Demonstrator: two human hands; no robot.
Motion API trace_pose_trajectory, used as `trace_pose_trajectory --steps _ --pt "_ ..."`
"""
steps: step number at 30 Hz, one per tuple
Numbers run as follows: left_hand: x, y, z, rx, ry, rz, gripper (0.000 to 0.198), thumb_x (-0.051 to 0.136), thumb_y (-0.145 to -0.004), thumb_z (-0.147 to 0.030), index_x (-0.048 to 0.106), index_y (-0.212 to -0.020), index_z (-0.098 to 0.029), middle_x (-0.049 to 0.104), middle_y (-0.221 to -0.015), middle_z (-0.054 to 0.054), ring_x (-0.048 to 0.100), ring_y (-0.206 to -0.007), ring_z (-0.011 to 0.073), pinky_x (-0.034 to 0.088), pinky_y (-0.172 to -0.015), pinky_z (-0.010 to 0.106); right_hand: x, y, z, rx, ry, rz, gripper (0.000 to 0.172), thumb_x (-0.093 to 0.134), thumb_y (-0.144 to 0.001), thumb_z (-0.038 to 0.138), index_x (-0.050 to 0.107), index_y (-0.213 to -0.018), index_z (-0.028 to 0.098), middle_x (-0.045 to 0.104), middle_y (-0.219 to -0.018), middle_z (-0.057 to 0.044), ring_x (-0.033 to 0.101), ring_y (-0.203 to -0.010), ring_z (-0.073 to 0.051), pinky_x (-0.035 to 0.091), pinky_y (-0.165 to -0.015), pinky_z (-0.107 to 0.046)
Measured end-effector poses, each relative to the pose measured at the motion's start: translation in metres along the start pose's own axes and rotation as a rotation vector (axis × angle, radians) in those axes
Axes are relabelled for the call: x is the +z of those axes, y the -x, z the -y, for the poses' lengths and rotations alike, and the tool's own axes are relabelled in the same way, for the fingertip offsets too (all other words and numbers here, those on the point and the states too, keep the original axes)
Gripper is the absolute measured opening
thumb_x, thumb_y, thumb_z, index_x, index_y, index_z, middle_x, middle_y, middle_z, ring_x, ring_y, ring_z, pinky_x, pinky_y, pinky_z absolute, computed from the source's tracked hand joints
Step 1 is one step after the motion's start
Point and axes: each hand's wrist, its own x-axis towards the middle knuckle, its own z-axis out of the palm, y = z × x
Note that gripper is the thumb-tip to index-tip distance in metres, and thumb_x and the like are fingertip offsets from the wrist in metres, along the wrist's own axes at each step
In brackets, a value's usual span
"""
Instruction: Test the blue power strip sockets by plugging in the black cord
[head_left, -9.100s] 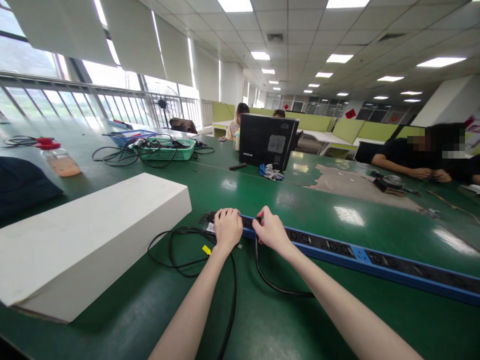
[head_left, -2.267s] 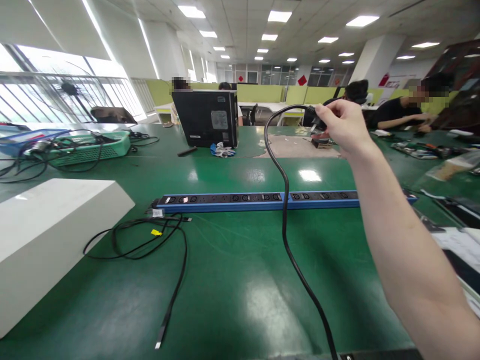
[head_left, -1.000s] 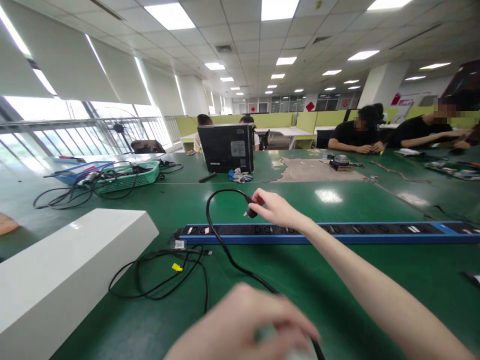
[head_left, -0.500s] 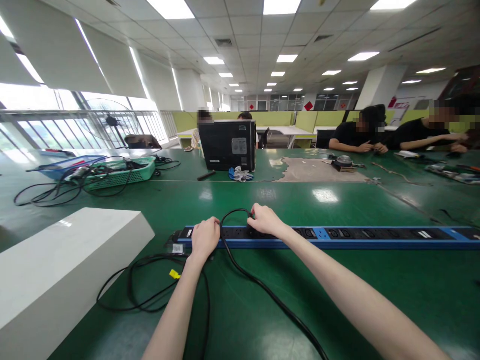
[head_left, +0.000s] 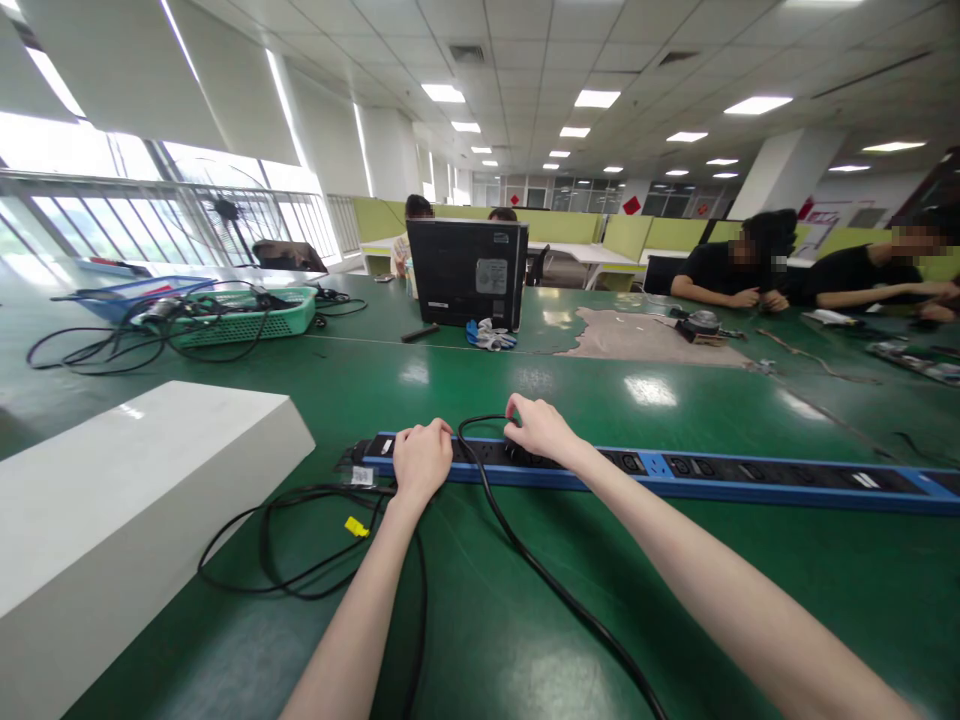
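A long blue-and-black power strip (head_left: 806,477) lies across the green table in front of me. My left hand (head_left: 422,462) is closed round the strip near its left end. My right hand (head_left: 541,430) pinches the black plug (head_left: 513,446) of a power cord at the strip's sockets; my fingers partly hide the plug, and I cannot tell how deep it sits. From there the thick black cord (head_left: 517,545) loops up and left, then runs down the table toward me. Another black cable (head_left: 262,545) with a yellow tag (head_left: 356,527) lies coiled left of my left forearm.
A white box (head_left: 150,450) occupies the left. Farther back are a green basket (head_left: 277,318) of cables, a black computer case (head_left: 461,275) and gloves (head_left: 491,335). Two people in black (head_left: 712,270) work at the far right, and others sit behind the case.
My view has shifted slightly, so the strip appears more slanted. Both hands keep their places on the strip and plug; the right fingers look a little more arched.
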Motion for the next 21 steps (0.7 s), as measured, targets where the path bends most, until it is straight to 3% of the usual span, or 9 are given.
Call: trace_pose_trajectory --steps 5,8,11,13,16,21 --pt "0.0 0.001 -0.001 -0.012 0.012 -0.012 0.033 0.035 -0.098 -0.027 0.068 -0.099 -0.022 0.072 -0.087 0.007 0.065 -0.097 0.0248 0.036 -0.099 0.039 -0.001 0.008 0.006 0.012 0.072 -0.072 0.029 0.054 -0.09 0.032 0.058 -0.117 0.024 0.07 -0.093 -0.01 0.066 -0.088 -0.028 0.044 -0.075 -0.033" --pt "-0.003 -0.001 -0.002 -0.038 0.057 0.014 0.035 0.033 -0.1 -0.03 0.067 -0.101 -0.023 0.073 -0.088 0.007 0.066 -0.098 0.0238 0.036 -0.1 0.04 -0.006 0.002 0.005 0.003 -0.009 -0.077 0.026 0.055 -0.089 0.032 0.062 -0.113 0.025 0.071 -0.093 -0.007 0.066 -0.086 -0.025 0.044 -0.074 -0.031" --pt "-0.008 -0.004 -0.005 -0.037 0.205 0.075 0.036 0.035 -0.101 -0.044 0.064 -0.109 -0.024 0.075 -0.093 0.004 0.066 -0.101 0.0231 0.035 -0.102 0.041 -0.006 -0.007 0.008 0.011 -0.124 -0.131 0.022 0.054 -0.089 0.034 0.066 -0.107 0.026 0.071 -0.09 -0.005 0.066 -0.083 -0.022 0.043 -0.073 -0.028" --pt "-0.01 -0.006 -0.004 -0.023 0.284 0.107 0.038 0.046 -0.095 -0.053 0.062 -0.115 -0.024 0.075 -0.097 0.002 0.066 -0.103 0.0231 0.035 -0.104 0.04 -0.002 -0.009 0.014 -0.012 -0.156 -0.163 0.022 0.055 -0.088 0.034 0.067 -0.105 0.026 0.072 -0.089 -0.004 0.066 -0.083 -0.021 0.043 -0.072 -0.028" --pt "-0.011 -0.008 0.001 -0.031 0.308 0.106 0.04 0.061 -0.086 -0.048 0.059 -0.119 -0.025 0.075 -0.097 0.001 0.067 -0.099 0.0233 0.04 -0.099 0.036 0.004 -0.006 0.026 -0.036 -0.185 -0.159 0.019 0.059 -0.085 0.031 0.07 -0.1 0.025 0.073 -0.088 -0.004 0.066 -0.082 -0.021 0.042 -0.071 -0.027" --pt "-0.01 -0.01 0.011 -0.083 0.315 0.113 0.033 0.059 -0.087 -0.038 0.06 -0.118 -0.027 0.074 -0.098 0.001 0.068 -0.09 0.0223 0.046 -0.082 0.031 0.006 -0.005 0.032 -0.086 -0.3 -0.092 0.013 0.065 -0.08 0.026 0.069 -0.091 0.021 0.073 -0.079 -0.002 0.067 -0.072 -0.016 0.044 -0.066 -0.023"
